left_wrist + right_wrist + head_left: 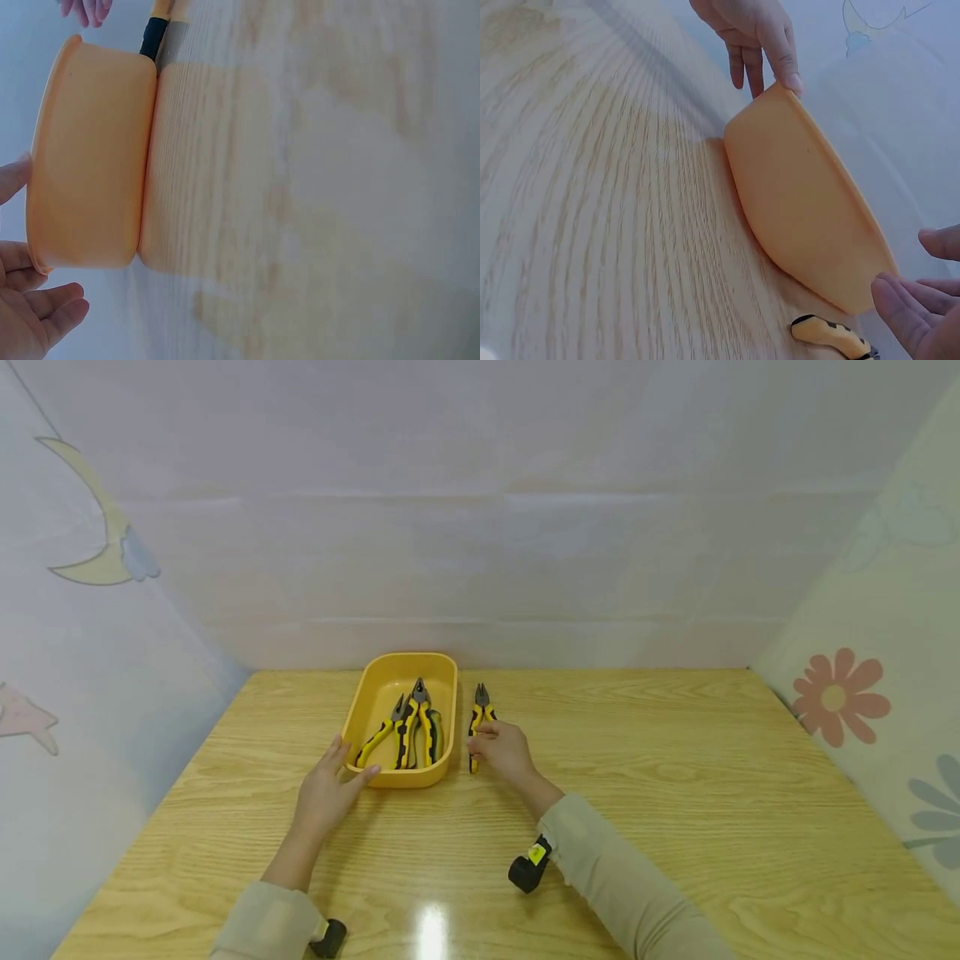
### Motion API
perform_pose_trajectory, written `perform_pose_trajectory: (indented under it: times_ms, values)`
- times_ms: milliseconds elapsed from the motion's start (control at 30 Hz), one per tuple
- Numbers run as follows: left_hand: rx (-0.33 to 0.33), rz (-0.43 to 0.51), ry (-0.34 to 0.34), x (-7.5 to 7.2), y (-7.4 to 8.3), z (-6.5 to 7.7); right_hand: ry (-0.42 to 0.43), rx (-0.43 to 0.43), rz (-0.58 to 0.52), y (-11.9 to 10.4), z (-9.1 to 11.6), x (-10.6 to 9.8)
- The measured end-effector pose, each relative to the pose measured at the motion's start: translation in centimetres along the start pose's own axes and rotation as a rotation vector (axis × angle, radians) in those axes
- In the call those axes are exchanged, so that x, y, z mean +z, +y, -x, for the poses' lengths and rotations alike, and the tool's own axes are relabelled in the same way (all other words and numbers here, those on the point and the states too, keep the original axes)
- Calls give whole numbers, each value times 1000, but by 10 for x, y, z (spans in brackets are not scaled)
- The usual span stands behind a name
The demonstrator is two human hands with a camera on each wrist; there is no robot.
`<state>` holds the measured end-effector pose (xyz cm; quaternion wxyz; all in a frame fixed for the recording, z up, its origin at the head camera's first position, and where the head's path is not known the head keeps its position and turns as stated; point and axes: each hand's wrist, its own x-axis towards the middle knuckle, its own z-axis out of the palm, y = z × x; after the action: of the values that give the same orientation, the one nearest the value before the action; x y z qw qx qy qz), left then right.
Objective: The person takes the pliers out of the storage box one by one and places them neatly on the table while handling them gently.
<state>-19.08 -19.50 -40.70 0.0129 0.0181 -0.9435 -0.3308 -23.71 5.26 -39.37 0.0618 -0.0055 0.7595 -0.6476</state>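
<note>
A yellow plastic box (365,685) stands on the table with several yellow-and-black pliers (408,727) lying inside. My left hand (326,793) holds its near left corner, thumb over the front rim and fingers at the left side. In the left wrist view, the box's outer wall (90,157) shows between thumb and fingers. Another pair of pliers (482,696) lies on the table just right of the box, jaws pointing away. Over its handles hovers my right hand (506,752). The right wrist view shows that hand's fingers (900,319) spread above a handle (832,334).
The wooden table (645,760) reaches back to a pale fabric wall (480,560). Printed side walls close in left and right, with a moon (105,527) and a flower (834,697). A black wrist camera (528,864) hangs below my right sleeve.
</note>
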Motion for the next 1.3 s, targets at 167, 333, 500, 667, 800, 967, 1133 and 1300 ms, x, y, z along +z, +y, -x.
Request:
perform_pose_trajectory:
  times_ms: [167,333,500,667,800,967,1133,1300]
  values:
    - [-10,-3,-4,0,1,0,-7,21,-44,-4,0,6]
    - [-11,-2,-5,-1,1,1,-39,8,-101,-8,0,13]
    - [-13,-4,-2,-1,0,2,-33,-15,-92,-12,1,19]
    - [-10,-2,-1,0,0,2,-29,-5,-104,-15,1,24]
    - [-11,2,1,0,0,2,-54,2,-104,-17,-1,29]
    - [-21,11,-1,0,1,2,-82,2,-79,-21,-4,33]
    - [-21,13,-4,0,2,2,-86,0,12,-22,-6,36]
    - [-3,4,6,-1,3,2,-109,-3,60,-22,-10,39]
